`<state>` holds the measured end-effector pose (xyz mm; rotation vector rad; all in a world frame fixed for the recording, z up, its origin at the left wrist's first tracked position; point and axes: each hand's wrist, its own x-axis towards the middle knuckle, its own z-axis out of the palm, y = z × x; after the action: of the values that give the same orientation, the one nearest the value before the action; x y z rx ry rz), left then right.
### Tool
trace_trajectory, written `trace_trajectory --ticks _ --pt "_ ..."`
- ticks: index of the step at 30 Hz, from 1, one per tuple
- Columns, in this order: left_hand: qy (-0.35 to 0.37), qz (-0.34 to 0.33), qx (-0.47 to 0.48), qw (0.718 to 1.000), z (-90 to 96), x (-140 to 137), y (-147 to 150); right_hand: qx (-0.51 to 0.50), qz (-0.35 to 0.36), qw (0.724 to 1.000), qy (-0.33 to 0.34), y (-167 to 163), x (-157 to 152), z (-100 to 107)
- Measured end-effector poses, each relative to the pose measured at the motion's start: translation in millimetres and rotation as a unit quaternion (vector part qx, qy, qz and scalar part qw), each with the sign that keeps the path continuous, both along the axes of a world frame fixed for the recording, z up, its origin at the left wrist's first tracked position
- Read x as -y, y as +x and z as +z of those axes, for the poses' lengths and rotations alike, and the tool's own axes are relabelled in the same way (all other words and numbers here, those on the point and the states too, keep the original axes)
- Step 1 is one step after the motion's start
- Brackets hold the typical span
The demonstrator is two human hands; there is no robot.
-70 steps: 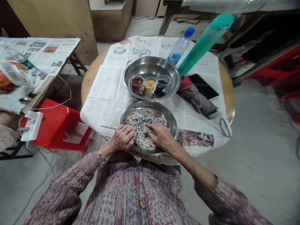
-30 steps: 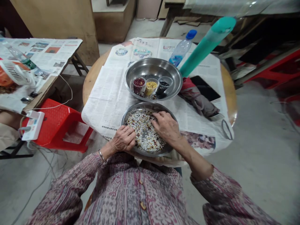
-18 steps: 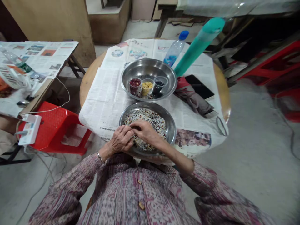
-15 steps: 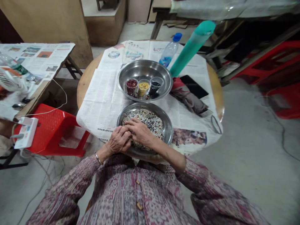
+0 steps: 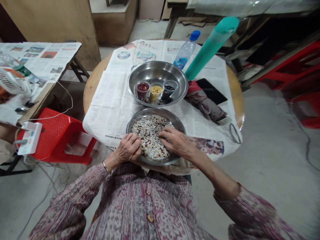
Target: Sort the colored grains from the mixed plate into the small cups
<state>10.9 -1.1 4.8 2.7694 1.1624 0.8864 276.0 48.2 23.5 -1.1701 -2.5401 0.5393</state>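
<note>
A steel basin point(image 5: 182, 128) in front of me holds a mix of white grains point(image 5: 156, 151) with dark red, yellow and black beans scattered through it. At its left rim my left hand point(image 5: 128, 147) is closed, fingers curled inward; whatever they hold is hidden. My right hand point(image 5: 177, 142) reaches over the right side of the mix, fingers bent together with the tips down at the grains. Just behind stands a second steel basin point(image 5: 157, 68). Inside it are clear cups of red beans point(image 5: 142, 88), yellow beans point(image 5: 155, 90) and black beans point(image 5: 169, 88), with some loose beans near them.
Newspaper point(image 5: 105, 103) covers the round table. Behind the basins are a blue-capped bottle point(image 5: 185, 51) and a tall green tube point(image 5: 211, 48). A folded umbrella point(image 5: 206, 105) and a dark phone point(image 5: 212, 91) lie right. A red stool point(image 5: 56, 133) with a power strip point(image 5: 30, 138) stands left.
My hands were together over the left side of the mix. My right hand has moved right, onto the grains' other side. My left hand stays near the left rim.
</note>
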Motion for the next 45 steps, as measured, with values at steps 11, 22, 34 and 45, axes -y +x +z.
trace_trajectory --ticks 11,22,34,45 --pt "-0.006 0.001 -0.022 1.000 -2.2 0 -1 -0.015 0.116 0.992 -0.040 -41 21 -8" --pt "0.004 0.001 -0.050 0.999 -2.6 0 0 -0.041 -0.076 0.994 0.060 -44 -6 21" --pt "0.007 -0.004 -0.074 0.997 -4.6 0 1 -0.040 -0.183 0.974 0.127 -52 -63 70" --pt "-0.006 -0.006 -0.071 0.997 -7.7 0 0 0.112 -0.210 0.969 0.062 -69 -179 70"
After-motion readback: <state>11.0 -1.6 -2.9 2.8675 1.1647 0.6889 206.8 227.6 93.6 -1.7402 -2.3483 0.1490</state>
